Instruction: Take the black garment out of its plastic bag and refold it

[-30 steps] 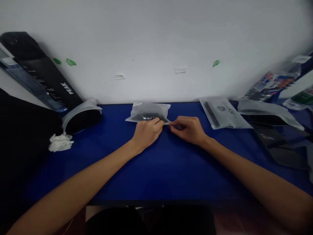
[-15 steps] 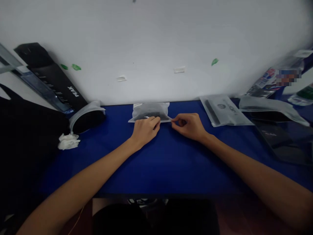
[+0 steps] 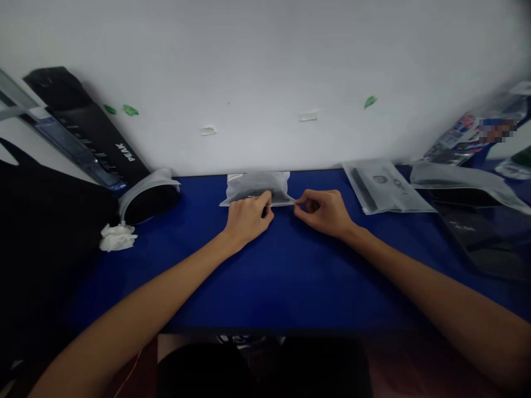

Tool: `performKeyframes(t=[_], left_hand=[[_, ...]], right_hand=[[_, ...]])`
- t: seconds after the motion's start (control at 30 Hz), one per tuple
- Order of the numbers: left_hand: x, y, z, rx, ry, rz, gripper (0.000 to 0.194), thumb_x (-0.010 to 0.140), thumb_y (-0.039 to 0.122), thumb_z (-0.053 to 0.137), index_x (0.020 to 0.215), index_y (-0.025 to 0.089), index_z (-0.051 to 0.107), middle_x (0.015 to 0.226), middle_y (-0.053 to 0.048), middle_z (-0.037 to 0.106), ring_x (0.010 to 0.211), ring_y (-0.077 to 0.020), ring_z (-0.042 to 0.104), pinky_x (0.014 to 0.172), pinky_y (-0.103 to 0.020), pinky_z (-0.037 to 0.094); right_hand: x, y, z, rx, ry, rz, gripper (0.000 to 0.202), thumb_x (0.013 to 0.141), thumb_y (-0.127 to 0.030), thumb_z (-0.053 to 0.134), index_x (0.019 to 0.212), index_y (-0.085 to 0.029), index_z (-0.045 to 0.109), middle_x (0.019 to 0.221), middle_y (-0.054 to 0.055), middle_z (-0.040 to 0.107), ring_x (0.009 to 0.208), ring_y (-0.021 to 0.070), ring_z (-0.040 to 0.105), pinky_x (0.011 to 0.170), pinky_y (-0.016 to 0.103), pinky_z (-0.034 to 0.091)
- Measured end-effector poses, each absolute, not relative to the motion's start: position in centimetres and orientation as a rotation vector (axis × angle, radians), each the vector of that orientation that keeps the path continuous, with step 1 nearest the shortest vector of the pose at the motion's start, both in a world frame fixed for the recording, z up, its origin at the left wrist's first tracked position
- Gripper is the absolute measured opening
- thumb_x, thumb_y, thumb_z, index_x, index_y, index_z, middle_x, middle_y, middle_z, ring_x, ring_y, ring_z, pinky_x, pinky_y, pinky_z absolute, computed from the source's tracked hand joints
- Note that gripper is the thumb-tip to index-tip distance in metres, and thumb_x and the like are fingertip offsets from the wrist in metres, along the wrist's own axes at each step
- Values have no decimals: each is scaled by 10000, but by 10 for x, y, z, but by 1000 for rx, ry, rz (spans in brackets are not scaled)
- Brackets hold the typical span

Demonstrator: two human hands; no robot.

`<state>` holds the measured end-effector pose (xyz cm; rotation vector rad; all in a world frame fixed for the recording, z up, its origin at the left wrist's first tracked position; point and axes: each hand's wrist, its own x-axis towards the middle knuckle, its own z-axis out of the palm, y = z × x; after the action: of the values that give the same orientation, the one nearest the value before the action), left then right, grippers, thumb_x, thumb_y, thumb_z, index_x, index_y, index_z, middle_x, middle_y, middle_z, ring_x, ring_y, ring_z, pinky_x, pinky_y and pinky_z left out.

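A frosted plastic pouch (image 3: pixel 258 182) with something dark inside lies near the wall on the blue table, its long near edge towards me. My left hand (image 3: pixel 248 216) is closed on the middle of that edge, thumb and forefinger pinching it; the other fingers are curled under. At the pouch's near right corner, my right hand (image 3: pixel 326 213) pinches the tip between thumb and forefinger. What exactly the dark content is cannot be made out through the cloudy plastic.
To the right lie a printed frosted pouch (image 3: pixel 384 187), another frosted pouch (image 3: pixel 468 182) and a dark flat packet (image 3: pixel 477 237). At left are a black PEAK box (image 3: pixel 99 132), a frosted pouch holding something black (image 3: pixel 151 202) and crumpled tissue (image 3: pixel 118 237). A white wall (image 3: pixel 265 66) stands behind.
My right hand has shifted slightly right with the pouch's corner. My left thumb and forefinger have moved a little along the edge. The view has shifted slightly.
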<state>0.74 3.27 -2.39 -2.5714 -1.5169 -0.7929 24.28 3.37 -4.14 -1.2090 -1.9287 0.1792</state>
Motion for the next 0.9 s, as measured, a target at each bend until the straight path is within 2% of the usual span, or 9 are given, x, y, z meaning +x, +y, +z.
performKeyframes(t=[0.3, 0.7, 0.9], left_hand=[[6, 33, -22, -2591, -1529, -756, 114, 917, 191, 636, 995, 221, 713, 709, 7, 715, 646, -194, 670, 593, -304, 426], [-10, 41, -19, -2648, -1343, -735, 74, 928, 214, 645, 902, 232, 711, 616, 27, 655, 571, -170, 625, 545, -302, 310], [-26, 37, -23, -2607, -1481, -875, 137, 978, 313, 670, 892, 237, 744, 627, 43, 655, 568, -145, 620, 568, -289, 382]], right_hand=[[243, 36, -44, -1223, -1921, 141, 153, 831, -321, 713, 717, -224, 679, 543, -36, 593, 482, 119, 511, 551, 296, 379], [243, 37, -41, -1223, -1937, 169, 142, 821, -285, 713, 709, -229, 648, 553, -40, 605, 486, 118, 516, 563, 297, 385], [243, 35, -41, -1229, -1920, 193, 137, 824, -295, 720, 719, -226, 667, 551, -36, 603, 493, 126, 529, 561, 300, 389]])
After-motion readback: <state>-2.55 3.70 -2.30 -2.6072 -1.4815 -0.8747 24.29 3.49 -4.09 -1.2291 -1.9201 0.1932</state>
